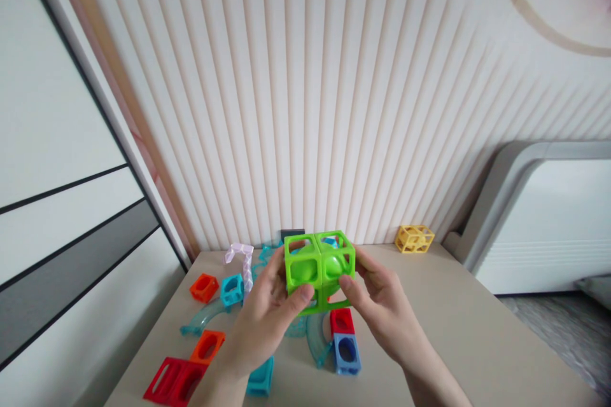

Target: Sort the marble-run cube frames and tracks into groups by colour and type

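Note:
A bright green open-frame toy block [319, 273], made of two joined cubes with rounded inner parts, is held up above the table. My left hand [272, 311] grips its left end, thumb across the near lower edge. On the right end, my right hand [379, 302] grips it too, thumb on the near face and fingers behind. Below the block, a red block [342, 320] touches a blue block [347, 354] with a round hole. Beside them lies a clear teal curved track piece [317, 338].
The beige table [429, 331] also bears a yellow frame block [414, 239] at the back right. Orange blocks [204, 287], a turquoise block [231, 290], red blocks [174, 381] and a patterned pale purple piece [247, 264] lie left. Behind stands a ribbed wall [305, 108].

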Demonstrator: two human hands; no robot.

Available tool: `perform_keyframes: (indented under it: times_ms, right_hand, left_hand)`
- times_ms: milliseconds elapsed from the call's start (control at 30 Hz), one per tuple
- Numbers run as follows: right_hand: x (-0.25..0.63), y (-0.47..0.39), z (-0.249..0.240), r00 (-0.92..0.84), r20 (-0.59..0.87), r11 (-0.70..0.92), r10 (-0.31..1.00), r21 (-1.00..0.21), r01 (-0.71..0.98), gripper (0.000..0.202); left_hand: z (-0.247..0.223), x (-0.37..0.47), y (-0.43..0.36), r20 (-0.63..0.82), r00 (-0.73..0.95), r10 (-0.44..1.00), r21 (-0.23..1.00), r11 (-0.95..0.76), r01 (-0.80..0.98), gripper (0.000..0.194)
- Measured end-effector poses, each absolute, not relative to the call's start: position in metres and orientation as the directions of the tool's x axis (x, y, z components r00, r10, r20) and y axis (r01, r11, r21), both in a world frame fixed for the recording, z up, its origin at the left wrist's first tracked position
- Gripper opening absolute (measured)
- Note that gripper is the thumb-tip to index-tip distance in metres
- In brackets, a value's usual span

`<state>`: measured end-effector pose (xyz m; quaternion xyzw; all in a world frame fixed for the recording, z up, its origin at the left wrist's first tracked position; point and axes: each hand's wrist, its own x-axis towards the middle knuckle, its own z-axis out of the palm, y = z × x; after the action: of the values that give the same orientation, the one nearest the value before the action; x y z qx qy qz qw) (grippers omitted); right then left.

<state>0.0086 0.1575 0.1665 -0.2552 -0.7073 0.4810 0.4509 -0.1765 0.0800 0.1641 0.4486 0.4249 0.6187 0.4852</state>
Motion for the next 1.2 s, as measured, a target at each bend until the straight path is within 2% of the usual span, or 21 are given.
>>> perform_keyframes:
  times_ms: [100,200,300,333,400,500,567,633,767,833,900,1000,1100,1200]
  right_hand:
    - [0.016,0.161,0.175,-0.528,0.399,0.460,0.750,-0.888,-0.016,0.051]
    - [0.019,0.164,0.182,-0.565,0.385,0.487,0.730,-0.873,0.034,0.046]
    - [0.018,0.164,0.182,-0.545,0.394,0.503,0.740,-0.862,0.060,0.048]
    - [0.016,0.164,0.180,-0.522,0.412,0.516,0.747,-0.854,0.066,0.051]
    - [0.013,0.163,0.174,-0.471,0.444,0.541,0.762,-0.836,0.087,0.057]
    - [0.010,0.159,0.166,-0.460,0.432,0.532,0.776,-0.840,0.107,0.069]
    - [0.008,0.156,0.163,-0.499,0.398,0.501,0.770,-0.861,0.087,0.080]
    - [0.008,0.153,0.162,-0.526,0.388,0.484,0.757,-0.873,0.053,0.090]
    - [0.008,0.150,0.164,-0.509,0.404,0.474,0.760,-0.881,0.009,0.095]
    - [0.009,0.150,0.164,-0.491,0.417,0.476,0.765,-0.880,-0.007,0.093]
    - [0.008,0.149,0.164,-0.473,0.448,0.494,0.759,-0.869,-0.032,0.091]
    - [0.004,0.144,0.162,-0.436,0.507,0.546,0.744,-0.837,-0.041,0.091]
    - [-0.001,0.136,0.157,-0.395,0.506,0.575,0.767,-0.815,0.071,0.099]
    - [0.000,0.129,0.153,-0.315,0.454,0.535,0.834,-0.806,0.253,0.105]
  left_hand:
    - [0.165,-0.184,0.077,0.166,-0.071,0.984,0.983,-0.171,-0.067,0.053]
    - [0.167,-0.186,0.077,0.218,-0.084,0.972,0.974,-0.212,0.076,0.050]
    - [0.167,-0.185,0.081,0.374,-0.129,0.918,0.904,-0.331,0.269,0.044]
    - [0.166,-0.186,0.083,0.464,-0.122,0.878,0.841,-0.393,0.373,0.041]
    - [0.163,-0.187,0.086,0.651,-0.060,0.756,0.629,-0.494,0.600,0.041]
    - [0.156,-0.190,0.088,0.823,0.075,0.563,0.270,-0.503,0.821,0.052]
    - [0.151,-0.191,0.088,0.870,0.125,0.478,0.139,-0.478,0.867,0.055]
    - [0.147,-0.189,0.087,0.892,0.138,0.430,0.088,-0.466,0.881,0.056]
    - [0.147,-0.181,0.087,0.921,0.089,0.380,0.101,-0.452,0.886,0.056]
    - [0.152,-0.177,0.086,0.918,0.043,0.394,0.156,-0.458,0.875,0.056]
    - [0.158,-0.172,0.086,0.893,-0.068,0.446,0.284,-0.439,0.852,0.052]
    - [0.163,-0.165,0.086,0.781,-0.292,0.552,0.533,-0.347,0.771,0.043]
    - [0.160,-0.155,0.087,0.688,-0.371,0.623,0.654,-0.312,0.689,0.038]
    - [0.143,-0.142,0.089,0.677,-0.351,0.647,0.662,-0.328,0.674,0.044]
